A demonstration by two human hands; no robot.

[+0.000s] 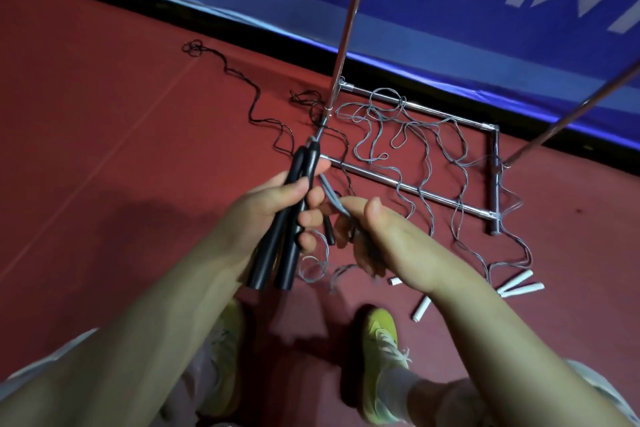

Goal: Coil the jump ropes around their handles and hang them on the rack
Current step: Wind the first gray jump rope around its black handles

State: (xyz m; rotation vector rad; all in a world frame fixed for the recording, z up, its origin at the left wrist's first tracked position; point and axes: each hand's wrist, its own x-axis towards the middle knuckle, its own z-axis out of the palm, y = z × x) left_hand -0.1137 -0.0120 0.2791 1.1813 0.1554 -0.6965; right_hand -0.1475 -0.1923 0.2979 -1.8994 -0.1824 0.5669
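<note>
A single wide-angle head view looks forward and steeply down from the standing person's own height. Both forearms reach in from the bottom corners; the left hand (277, 208) and right hand (388, 239) sit close at the centre. The shoes (381, 340) lie directly below, the floor (104, 114) and rack (408, 187) farther ahead.

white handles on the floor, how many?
4. Two white handles lie crossed at far right, one lies alone near the right shoe, and one peeks out from under the right wrist. The arms may hide more.
</note>
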